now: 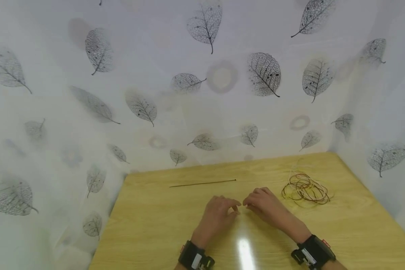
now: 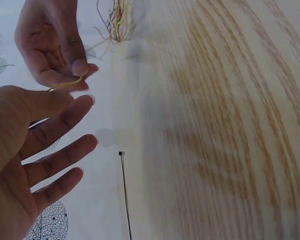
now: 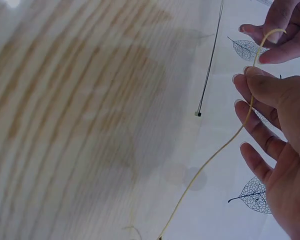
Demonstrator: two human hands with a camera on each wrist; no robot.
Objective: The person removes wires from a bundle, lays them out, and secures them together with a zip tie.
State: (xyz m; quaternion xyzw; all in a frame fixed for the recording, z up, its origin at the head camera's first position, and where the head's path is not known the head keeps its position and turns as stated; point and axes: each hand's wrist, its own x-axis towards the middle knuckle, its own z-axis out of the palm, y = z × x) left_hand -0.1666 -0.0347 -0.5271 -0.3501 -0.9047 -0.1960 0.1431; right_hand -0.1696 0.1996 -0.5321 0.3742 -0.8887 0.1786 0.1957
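Observation:
A thin yellow cord (image 3: 210,157) runs between both hands. My left hand (image 1: 219,213) pinches it near one end with thumb and forefinger, its other fingers spread in the left wrist view. Close by, my right hand (image 1: 266,208) pinches the same cord between thumb and fingertips. From there the cord's long part trails past the right palm toward the bottom of the right wrist view. In the head view the cord is too thin to make out between the fingertips.
A dark brown string (image 1: 202,183) with a small knob at one end lies straight on the wooden table (image 1: 148,225), beyond the hands. To the right sits a tangled heap of brown, white and yellow cords (image 1: 305,188). A leaf-patterned sheet (image 1: 175,112) surrounds the table's far sides.

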